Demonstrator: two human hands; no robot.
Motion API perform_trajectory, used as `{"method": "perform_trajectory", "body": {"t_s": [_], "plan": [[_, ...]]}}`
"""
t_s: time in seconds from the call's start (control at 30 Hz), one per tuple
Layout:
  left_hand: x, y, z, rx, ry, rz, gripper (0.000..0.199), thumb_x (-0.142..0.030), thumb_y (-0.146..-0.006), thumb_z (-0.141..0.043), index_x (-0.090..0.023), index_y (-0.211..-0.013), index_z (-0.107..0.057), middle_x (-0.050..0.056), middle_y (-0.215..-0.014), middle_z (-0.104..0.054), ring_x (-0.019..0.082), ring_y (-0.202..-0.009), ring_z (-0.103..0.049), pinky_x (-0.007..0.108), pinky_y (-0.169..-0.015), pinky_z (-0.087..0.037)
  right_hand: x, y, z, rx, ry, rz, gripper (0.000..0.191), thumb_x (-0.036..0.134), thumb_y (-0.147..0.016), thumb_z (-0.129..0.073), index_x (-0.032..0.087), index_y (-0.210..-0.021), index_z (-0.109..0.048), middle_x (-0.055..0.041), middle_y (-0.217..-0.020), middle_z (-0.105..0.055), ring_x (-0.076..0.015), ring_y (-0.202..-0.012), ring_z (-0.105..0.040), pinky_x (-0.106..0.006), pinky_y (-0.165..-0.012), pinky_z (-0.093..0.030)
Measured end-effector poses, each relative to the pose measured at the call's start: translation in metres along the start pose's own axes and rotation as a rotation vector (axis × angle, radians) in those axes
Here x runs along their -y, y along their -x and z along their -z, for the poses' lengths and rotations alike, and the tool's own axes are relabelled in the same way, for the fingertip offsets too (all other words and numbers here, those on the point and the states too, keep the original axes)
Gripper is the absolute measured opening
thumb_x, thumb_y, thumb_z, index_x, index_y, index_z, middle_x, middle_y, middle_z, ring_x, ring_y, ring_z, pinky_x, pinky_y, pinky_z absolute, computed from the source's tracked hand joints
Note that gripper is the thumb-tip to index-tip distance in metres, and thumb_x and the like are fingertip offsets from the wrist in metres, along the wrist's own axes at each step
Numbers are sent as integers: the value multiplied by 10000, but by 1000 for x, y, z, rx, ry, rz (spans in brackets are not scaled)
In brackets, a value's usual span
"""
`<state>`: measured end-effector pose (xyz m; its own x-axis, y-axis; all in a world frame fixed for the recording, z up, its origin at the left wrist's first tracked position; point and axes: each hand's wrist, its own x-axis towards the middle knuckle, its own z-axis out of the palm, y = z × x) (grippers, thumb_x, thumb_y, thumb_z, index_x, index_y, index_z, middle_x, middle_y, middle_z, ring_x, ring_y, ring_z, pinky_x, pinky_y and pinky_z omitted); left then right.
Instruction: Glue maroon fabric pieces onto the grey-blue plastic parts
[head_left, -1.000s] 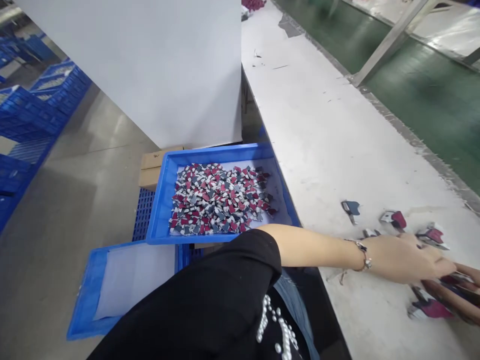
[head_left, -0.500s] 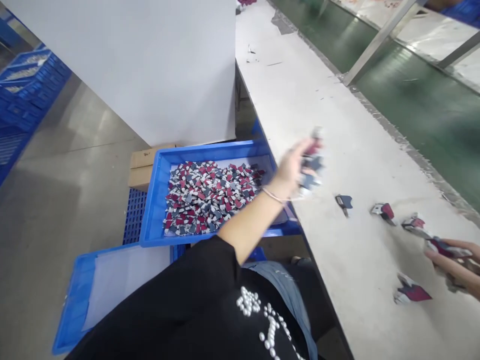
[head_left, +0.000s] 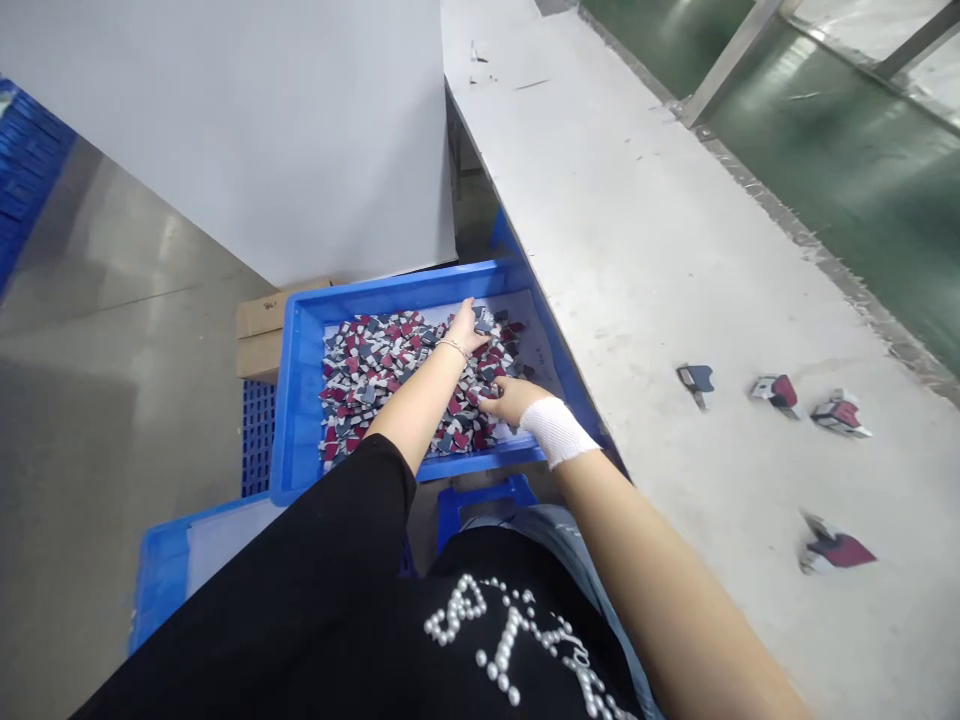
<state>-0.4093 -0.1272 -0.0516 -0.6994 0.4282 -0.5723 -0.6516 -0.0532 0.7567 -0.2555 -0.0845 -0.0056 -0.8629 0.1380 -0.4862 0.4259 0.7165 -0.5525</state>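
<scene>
Both my hands are over the blue tray [head_left: 300,400], which holds a heap of small maroon, dark-grey and white pieces [head_left: 367,370]. My left hand [head_left: 466,332], a thin bracelet at its wrist, is at the right part of the heap, fingers curved around a few pieces [head_left: 484,321]. Closer to me, my right hand [head_left: 516,402], with a white band [head_left: 556,430] at the wrist, curls its fingers on something dark and small, like the other pieces. Its fingertips are partly lost against the heap.
Several similar loose pieces, one dark grey [head_left: 697,378] and one maroon [head_left: 840,550] among them, lie on the white table [head_left: 600,220]. A white panel [head_left: 300,130] stands behind the tray. A cardboard box [head_left: 259,335], a lower blue tray [head_left: 161,570] and a blue stool [head_left: 480,500] are nearby.
My left hand has moved left from above the table into the tray with its pieces. My right hand has come from the table's far right to the tray. The view has shifted slightly.
</scene>
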Motion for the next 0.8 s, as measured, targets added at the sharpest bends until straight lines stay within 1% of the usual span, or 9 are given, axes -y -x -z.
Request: {"method": "perform_trajectory", "body": {"t_s": [0.1, 0.2, 0.33, 0.4, 0.47, 0.57, 0.63, 0.7, 0.8], "plan": [[3, -5, 1, 103, -338, -36, 410, -420, -959, -569, -157, -1273, -556, 107, -1270, -593, 221, -1081, -610, 442, -919, -541, -11, -11, -3, -81, -14, -77, 350, 340, -1035, -473, 98, -1267, -575, -95, -1251, -597, -204, -1041, -636, -419, -896, -529], [1, -8, -2, 95, -374, -119, 504, -541, -1003, -391, -197, -1362, -474, 123, -1392, -513, 245, -1218, -509, 386, -916, -494, -9, 14, -2, -148, 21, -77, 411, 363, -1019, -496, 127, -1355, -519, -126, -1361, -535, -241, -1130, -611, -468, -961, -506], [-19, -2, -26, 108, -283, -294, 439, -447, -991, -454, -259, -1388, -440, 51, -1501, -442, 257, -1383, -403, 320, -976, -441, -17, 107, 7, -133, 76, 39, 443, 422, -1002, -463, 250, -1411, -478, -108, -1440, -501, -260, -1296, -519, -440, -1087, -453], [-35, 9, -48, 218, -478, -594, 377, -335, -976, -477, -187, -1323, -495, 59, -1448, -490, 268, -1382, -410, 355, -1053, -389, -42, 163, 23, -151, 87, -10, 429, 482, -999, -420, 285, -1372, -500, -95, -1353, -570, -281, -1225, -572, -466, -1019, -507], [-48, 24, -73, 403, -694, -828, 345, -340, -975, -440, -166, -1255, -545, 49, -1349, -552, 274, -1327, -465, 398, -1064, -374, -79, 209, 42, -290, 128, -203, 434, 573, -941, -473, 310, -1271, -571, -92, -1240, -629, -332, -1139, -602, -531, -971, -515], [-50, 47, -97, 612, -975, -921, 269, -310, -962, -455, -136, -1058, -636, 49, -1051, -651, 252, -1091, -604, 418, -973, -428, -137, 255, 57, -365, 246, -520, 697, 704, -840, -508, 250, -1368, -514, -158, -1322, -560, -425, -1143, -559, -663, -986, -429], [-41, 51, -92, 454, -1175, -842, 233, -249, -955, -468, -106, -979, -650, 76, -910, -647, 272, -1002, -621, 450, -936, -433, -163, 271, 56, -373, 216, -649, 780, 733, -818, -505, 231, -1413, -475, -175, -1341, -523, -421, -1132, -558, -638, -949, -458], [-26, 42, -72, 178, -1368, -640, 213, -207, -940, -497, -69, -917, -658, 124, -888, -641, 327, -1032, -604, 501, -937, -416, -176, 280, 51, -392, 128, -686, 786, 733, -826, -495, 239, -1436, -452, -164, -1360, -477, -380, -1115, -571, -557, -894, -511], [8, 12, -40, 110, -1416, -516, 176, -206, -889, -631, -35, -914, -664, 174, -970, -659, 357, -1104, -580, 555, -968, -418, -182, 281, 42, -404, 34, -677, 783, 719, -850, -476, 261, -1481, -409, -139, -1387, -394, -324, -1089, -578, -486, -875, -531]]}}
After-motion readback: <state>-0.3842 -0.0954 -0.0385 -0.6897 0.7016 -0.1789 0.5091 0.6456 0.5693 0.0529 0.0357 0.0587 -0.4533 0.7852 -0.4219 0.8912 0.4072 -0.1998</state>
